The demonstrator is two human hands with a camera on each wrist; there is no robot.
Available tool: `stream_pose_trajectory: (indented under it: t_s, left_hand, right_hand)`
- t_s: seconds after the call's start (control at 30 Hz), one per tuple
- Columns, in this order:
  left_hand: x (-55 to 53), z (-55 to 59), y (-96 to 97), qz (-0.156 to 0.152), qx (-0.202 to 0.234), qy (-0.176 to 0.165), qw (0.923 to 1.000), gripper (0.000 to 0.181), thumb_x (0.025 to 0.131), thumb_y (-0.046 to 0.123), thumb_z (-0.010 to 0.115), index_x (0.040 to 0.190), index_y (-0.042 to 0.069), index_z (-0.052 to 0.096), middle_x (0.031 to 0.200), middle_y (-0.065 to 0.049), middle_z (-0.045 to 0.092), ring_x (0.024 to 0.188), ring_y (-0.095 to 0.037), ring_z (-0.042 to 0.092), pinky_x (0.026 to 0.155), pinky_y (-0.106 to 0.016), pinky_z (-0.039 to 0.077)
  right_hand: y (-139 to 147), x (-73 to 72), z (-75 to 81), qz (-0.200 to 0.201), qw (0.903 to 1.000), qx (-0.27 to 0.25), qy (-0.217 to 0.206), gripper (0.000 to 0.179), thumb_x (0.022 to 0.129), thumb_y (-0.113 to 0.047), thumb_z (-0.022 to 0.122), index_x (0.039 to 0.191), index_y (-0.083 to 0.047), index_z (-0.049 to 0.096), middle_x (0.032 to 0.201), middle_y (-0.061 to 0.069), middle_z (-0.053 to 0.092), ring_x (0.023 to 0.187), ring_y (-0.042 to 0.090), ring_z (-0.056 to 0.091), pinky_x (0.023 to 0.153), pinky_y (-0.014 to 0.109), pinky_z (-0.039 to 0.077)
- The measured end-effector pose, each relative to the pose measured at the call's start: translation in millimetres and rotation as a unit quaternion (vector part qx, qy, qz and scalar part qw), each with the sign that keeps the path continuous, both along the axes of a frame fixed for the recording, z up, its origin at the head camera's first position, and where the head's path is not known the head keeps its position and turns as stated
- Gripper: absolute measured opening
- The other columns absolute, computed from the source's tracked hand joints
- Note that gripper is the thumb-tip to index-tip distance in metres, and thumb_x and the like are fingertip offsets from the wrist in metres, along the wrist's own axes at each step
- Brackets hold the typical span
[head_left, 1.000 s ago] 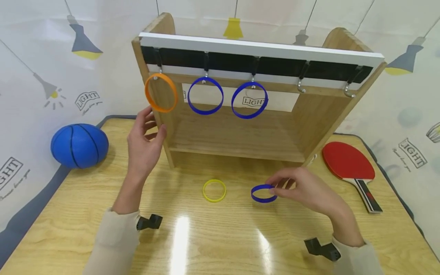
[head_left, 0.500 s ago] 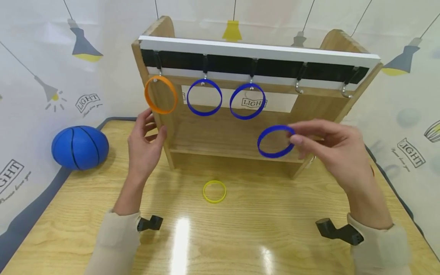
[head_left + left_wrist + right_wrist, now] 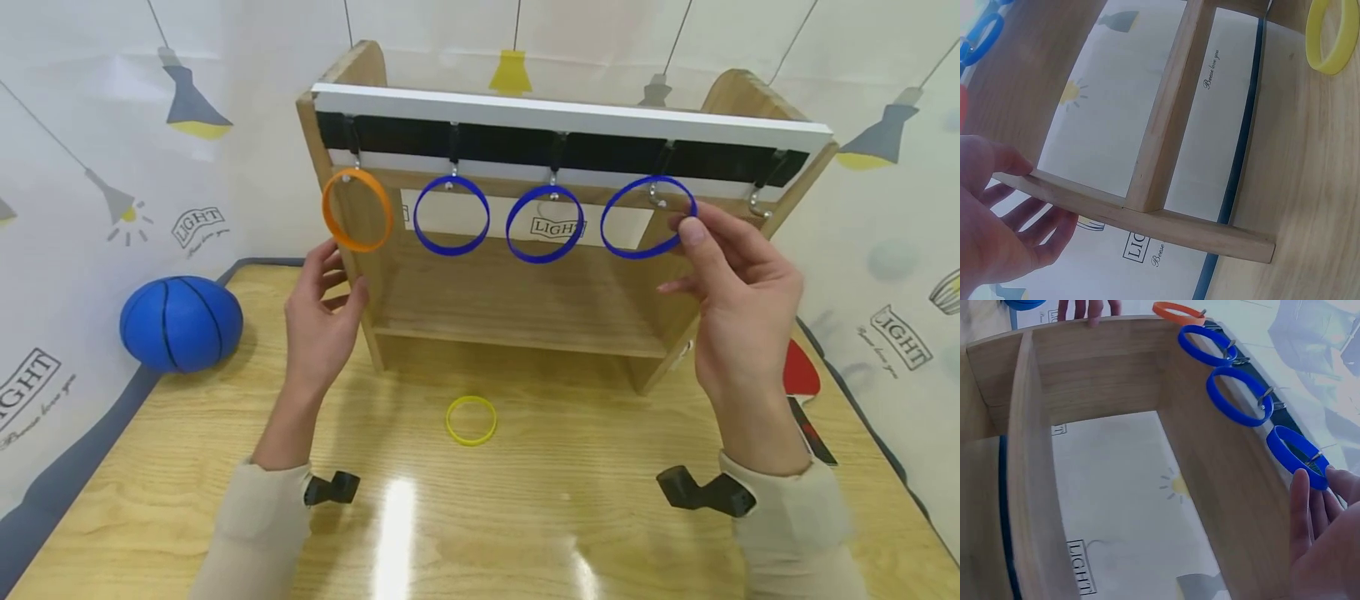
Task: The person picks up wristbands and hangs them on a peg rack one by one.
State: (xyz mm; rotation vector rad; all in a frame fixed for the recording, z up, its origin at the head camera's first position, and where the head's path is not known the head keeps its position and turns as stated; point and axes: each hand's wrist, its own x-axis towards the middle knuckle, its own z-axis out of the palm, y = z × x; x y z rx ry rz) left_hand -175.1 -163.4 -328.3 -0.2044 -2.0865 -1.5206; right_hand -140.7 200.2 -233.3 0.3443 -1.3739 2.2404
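Observation:
My right hand (image 3: 750,308) pinches a thin blue ring (image 3: 636,255) between thumb and fingers at the fourth hook (image 3: 655,197) of the wooden shelf unit (image 3: 510,321). In the right wrist view, that hook's tip shows inside the held ring (image 3: 1284,456). My left hand (image 3: 322,321) grips the unit's left side panel, its thumb on one side of the panel edge (image 3: 1110,214) and fingers on the other. An orange ring (image 3: 365,247) hangs on the first hook. Two more blue rings hang on the second and third, one being the near ring (image 3: 542,259).
The fifth hook (image 3: 759,204) at the right end bears no ring. A yellow ring (image 3: 472,442) lies flat on the wooden table (image 3: 525,533) before the shelf. A blue ball (image 3: 180,325) sits left; a red table tennis bat (image 3: 801,371) lies right, partly behind my right wrist.
My right hand has lifted the blue ring off the table and carried it up to the fourth hook. The left hand has kept its place on the side panel.

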Motion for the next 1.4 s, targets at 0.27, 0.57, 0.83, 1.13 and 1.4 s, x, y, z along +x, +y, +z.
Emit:
stream_pose_trajectory:
  t_s: [0.27,0.57,0.83,1.13,1.4]
  left_hand:
    - [11.8,17.2,9.9,-0.005,-0.001,-0.003,1.0,0.048,0.094,0.002,0.061,0.14,0.007,0.049,0.127,-0.015,0.058,0.111,-0.028,0.059,0.085,-0.048,0.051]
    - [-0.8,0.2,1.3,-0.003,-0.003,0.006,1.0,0.047,0.094,0.012,0.064,0.139,0.02,0.052,0.126,-0.004,0.06,0.109,-0.02,0.06,0.084,-0.043,0.053]
    - [0.1,-0.5,1.1,0.001,-0.006,-0.002,1.0,0.047,0.095,0.014,0.063,0.14,0.021,0.051,0.127,-0.003,0.06,0.109,-0.019,0.06,0.084,-0.041,0.052]
    - [-0.2,-0.3,1.1,0.001,-0.003,-0.001,1.0,0.048,0.094,0.012,0.063,0.14,0.018,0.051,0.126,-0.004,0.06,0.109,-0.02,0.06,0.084,-0.041,0.053]
    - [0.2,0.4,1.9,0.007,-0.004,-0.011,0.9999,0.049,0.094,0.007,0.062,0.141,0.011,0.049,0.127,-0.011,0.059,0.11,-0.025,0.059,0.084,-0.038,0.052]
  right_hand:
    - [5,-3.4,-12.1,-0.012,0.9993,0.016,-0.03,0.042,0.083,-0.004,0.076,0.118,0.013,0.063,0.111,0.024,0.067,0.095,0.03,0.064,0.056,0.029,0.055]
    - [7,-3.7,-18.4,-0.02,0.9977,0.045,-0.046,0.041,0.084,-0.007,0.076,0.118,0.012,0.063,0.111,0.022,0.067,0.095,0.03,0.064,0.058,0.028,0.056]
    - [11,-0.5,-38.5,-0.024,0.9953,0.049,-0.079,0.039,0.088,-0.014,0.073,0.117,0.01,0.065,0.111,0.021,0.067,0.094,0.032,0.066,0.058,0.027,0.056]
    - [13,1.9,-56.1,-0.015,0.9927,0.053,-0.107,0.041,0.089,-0.014,0.073,0.119,0.011,0.063,0.111,0.02,0.068,0.092,0.029,0.066,0.059,0.027,0.056]
    - [1,3.4,-71.0,0.038,0.9748,0.184,-0.12,0.034,0.091,-0.013,0.07,0.116,0.009,0.065,0.105,0.016,0.069,0.09,0.029,0.066,0.063,0.029,0.057]
